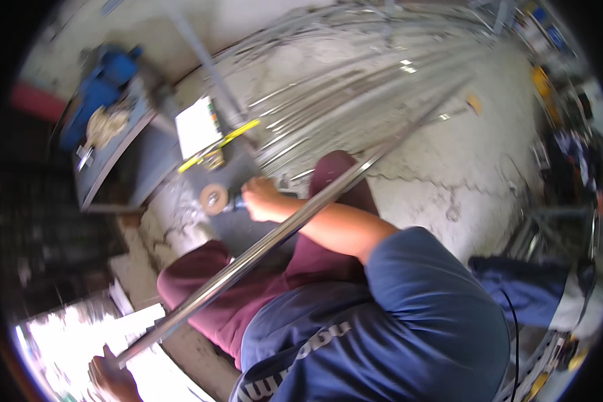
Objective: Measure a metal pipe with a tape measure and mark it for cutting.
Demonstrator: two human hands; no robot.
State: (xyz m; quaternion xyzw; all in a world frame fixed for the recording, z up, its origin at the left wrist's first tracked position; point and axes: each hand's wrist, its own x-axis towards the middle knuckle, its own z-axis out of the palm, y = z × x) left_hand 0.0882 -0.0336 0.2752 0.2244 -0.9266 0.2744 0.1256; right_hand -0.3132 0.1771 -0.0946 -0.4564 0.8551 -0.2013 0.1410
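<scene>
Left hand (114, 380), lower left: fingers closed on one end of a long, smooth, shiny silver metal tube (268, 242), running diagonally to upper right. Right hand (262, 199), centre: fingers wrapped around a dark-blue grinder (237, 202), its round brown disc (210, 194) apart from the tube. Grinding done or left: indeterminable. Beyond: slim metal bars (321, 100), cracked concrete floor (442, 218).

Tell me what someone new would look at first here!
Probably the shiny metal tube, slanting from the left grip at lower left towards the upper right. Next, the brown disc on the tool in the right grip, left of middle. Then the yellow strip by the white sheet, above.
</scene>
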